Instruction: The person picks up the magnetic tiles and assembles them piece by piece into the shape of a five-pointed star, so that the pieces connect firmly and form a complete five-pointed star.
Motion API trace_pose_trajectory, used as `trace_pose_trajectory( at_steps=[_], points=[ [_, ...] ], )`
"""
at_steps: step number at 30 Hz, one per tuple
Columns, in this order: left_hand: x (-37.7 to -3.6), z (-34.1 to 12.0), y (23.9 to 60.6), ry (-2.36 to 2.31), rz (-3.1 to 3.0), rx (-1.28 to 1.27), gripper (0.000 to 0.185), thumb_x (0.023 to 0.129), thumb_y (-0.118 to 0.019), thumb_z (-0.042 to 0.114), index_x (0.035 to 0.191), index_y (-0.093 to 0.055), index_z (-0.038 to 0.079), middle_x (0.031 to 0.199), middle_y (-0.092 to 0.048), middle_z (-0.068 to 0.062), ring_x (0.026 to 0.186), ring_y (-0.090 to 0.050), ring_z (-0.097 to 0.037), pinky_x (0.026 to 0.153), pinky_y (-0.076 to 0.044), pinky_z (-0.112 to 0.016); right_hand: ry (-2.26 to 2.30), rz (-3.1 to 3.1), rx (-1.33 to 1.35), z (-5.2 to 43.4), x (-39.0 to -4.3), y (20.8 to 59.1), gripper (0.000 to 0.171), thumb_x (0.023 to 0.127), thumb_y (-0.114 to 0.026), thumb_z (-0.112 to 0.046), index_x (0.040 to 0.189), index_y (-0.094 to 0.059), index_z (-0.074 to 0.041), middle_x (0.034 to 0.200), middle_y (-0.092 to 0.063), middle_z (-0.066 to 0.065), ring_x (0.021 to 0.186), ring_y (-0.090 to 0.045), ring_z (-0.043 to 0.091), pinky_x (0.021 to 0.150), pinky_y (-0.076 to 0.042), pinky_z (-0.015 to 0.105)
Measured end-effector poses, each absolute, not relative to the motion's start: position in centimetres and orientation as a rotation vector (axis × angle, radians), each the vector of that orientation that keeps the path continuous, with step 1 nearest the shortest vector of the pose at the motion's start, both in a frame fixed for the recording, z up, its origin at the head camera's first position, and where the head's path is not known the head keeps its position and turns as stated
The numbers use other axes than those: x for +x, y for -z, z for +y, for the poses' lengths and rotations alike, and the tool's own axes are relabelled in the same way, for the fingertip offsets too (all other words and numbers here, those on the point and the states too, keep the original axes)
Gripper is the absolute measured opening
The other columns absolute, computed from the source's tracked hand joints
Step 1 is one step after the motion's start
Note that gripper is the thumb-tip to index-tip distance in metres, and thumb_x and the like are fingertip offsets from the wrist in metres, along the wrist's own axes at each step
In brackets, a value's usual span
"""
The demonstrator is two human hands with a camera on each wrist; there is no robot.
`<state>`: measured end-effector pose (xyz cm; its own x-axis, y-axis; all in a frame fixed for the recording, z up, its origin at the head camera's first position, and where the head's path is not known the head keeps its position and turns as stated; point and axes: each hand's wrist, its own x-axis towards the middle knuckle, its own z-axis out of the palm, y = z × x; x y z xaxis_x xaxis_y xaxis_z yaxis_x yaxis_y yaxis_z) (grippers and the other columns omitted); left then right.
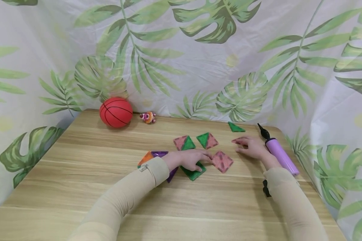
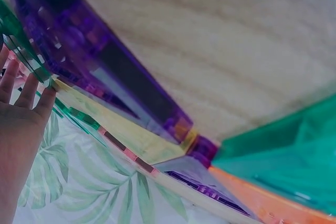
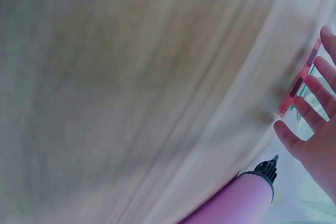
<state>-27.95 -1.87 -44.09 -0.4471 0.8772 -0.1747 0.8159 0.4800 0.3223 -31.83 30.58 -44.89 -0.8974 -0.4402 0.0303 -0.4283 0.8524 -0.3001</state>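
Note:
My left hand (image 1: 193, 159) lies over a green square (image 1: 193, 174) made of magnetic tiles, its fingers stretched toward a pink square (image 1: 222, 161) of tiles. In the left wrist view the fingers (image 2: 46, 98) are spread beside the green tile edges. My right hand (image 1: 251, 147) reaches in from the right with its fingertips at a pink triangular tile (image 1: 237, 141). The right wrist view shows those fingers (image 3: 311, 109) fairly straight along the pink tile's edge (image 3: 297, 85). Beyond the hands lie two pink-and-green squares (image 1: 188, 144) (image 1: 212, 141).
Purple (image 1: 172, 174) and orange (image 1: 145, 158) tiles lie partly under the left sleeve. A green triangle (image 1: 236, 127) is at the back. A purple hand pump (image 1: 281, 156) lies right of the right hand. A red basketball (image 1: 116, 112) and a small figurine (image 1: 148, 117) stand at the back left.

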Motion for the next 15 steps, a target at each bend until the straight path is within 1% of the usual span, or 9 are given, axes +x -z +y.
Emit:
trace_pose_trajectory(
  at_steps=[2,5,9,12,15],
  points=[
    [-28.0,-1.9,44.1,-0.274,2.416,1.425,0.051,0.092,-0.062,0.022,0.140,-0.047,0.024,0.150,-0.034,0.002,0.140,-0.027,-0.017,0.114,-0.023,-0.033,0.476,2.977,-0.728,30.3,-31.8,44.9,0.046,0.088,-0.067,-0.029,0.129,-0.058,-0.010,0.130,-0.053,0.018,0.110,-0.054,0.033,0.091,-0.042,0.051],
    [-28.1,-1.9,44.2,-0.276,2.421,1.423,0.051,0.092,-0.062,0.022,0.140,-0.047,0.025,0.150,-0.034,0.002,0.140,-0.027,-0.017,0.114,-0.024,-0.034,0.502,2.956,-0.760,29.8,-31.7,45.0,0.044,0.087,-0.068,-0.028,0.126,-0.060,-0.009,0.130,-0.054,0.016,0.114,-0.052,0.033,0.094,-0.042,0.050],
    [-28.1,-1.9,44.3,-0.277,2.425,1.429,0.051,0.092,-0.062,0.022,0.140,-0.047,0.025,0.150,-0.034,0.002,0.140,-0.028,-0.017,0.114,-0.024,-0.033,0.579,2.919,-0.831,29.1,-31.7,44.9,0.038,0.087,-0.069,-0.023,0.120,-0.064,-0.004,0.131,-0.053,0.018,0.122,-0.048,0.036,0.099,-0.039,0.051],
    [-28.1,-1.9,44.3,-0.277,2.425,1.430,0.051,0.092,-0.062,0.021,0.140,-0.047,0.024,0.150,-0.034,0.002,0.140,-0.028,-0.017,0.113,-0.024,-0.033,0.641,2.870,-0.895,28.7,-31.7,44.8,0.034,0.087,-0.069,-0.018,0.117,-0.065,-0.003,0.131,-0.053,0.020,0.124,-0.046,0.037,0.101,-0.037,0.051],
    [-28.0,-1.9,44.4,-0.276,2.425,1.423,0.051,0.091,-0.063,0.021,0.140,-0.047,0.024,0.150,-0.034,0.002,0.140,-0.028,-0.017,0.113,-0.024,-0.033,0.673,2.824,-0.949,28.3,-31.7,44.8,0.033,0.087,-0.069,-0.016,0.117,-0.066,-0.003,0.132,-0.052,0.021,0.124,-0.046,0.037,0.102,-0.037,0.051]
  ],
)
